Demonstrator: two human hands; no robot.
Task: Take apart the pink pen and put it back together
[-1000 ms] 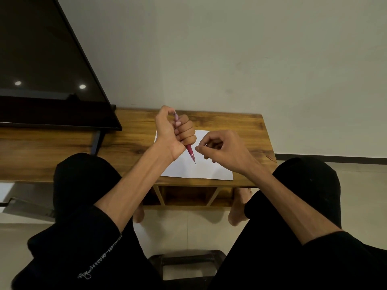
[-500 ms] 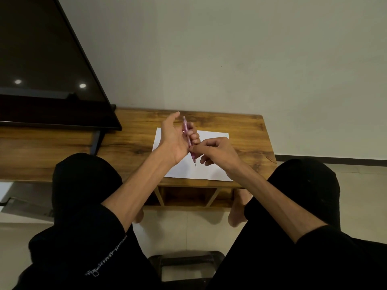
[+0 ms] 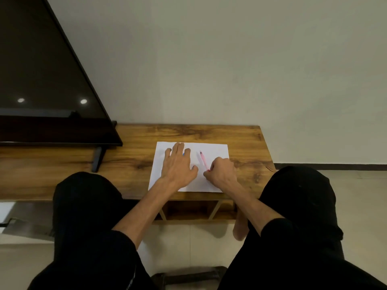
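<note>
- We see the pink pen [image 3: 203,160] lying on the white sheet of paper [image 3: 215,151], slanted, its far end toward the wall and its near end at our right hand [image 3: 221,174].
- Our right hand is curled into a loose fist on the paper, fingers [image 3: 209,174] drawn together at the pen's near end; whether they actually pinch the pen we cannot tell (the frame is blurred there).
- Our left hand [image 3: 178,166] lies flat, palm down, on the left half of the sheet, fingers spread apart and holding nothing.
- A small patch of blue [image 3: 183,154] shows between two left fingers; what it is we cannot tell.
- The left hand sits just beside the pen, not touching it.
- The paper rests on a wooden worktop [image 3: 247,139] with a strong grain, set against a plain pale wall [image 3: 230,59].
- A dark television screen [image 3: 41,80] stands on the worktop to the left, well apart from the paper, its leg [image 3: 97,159] planted on the wood.
- Our knees in black trousers [image 3: 88,206] frame the view, over a pale tiled floor [image 3: 360,195].
- An open shelf [image 3: 188,209] sits under the worktop, beneath the paper.
</note>
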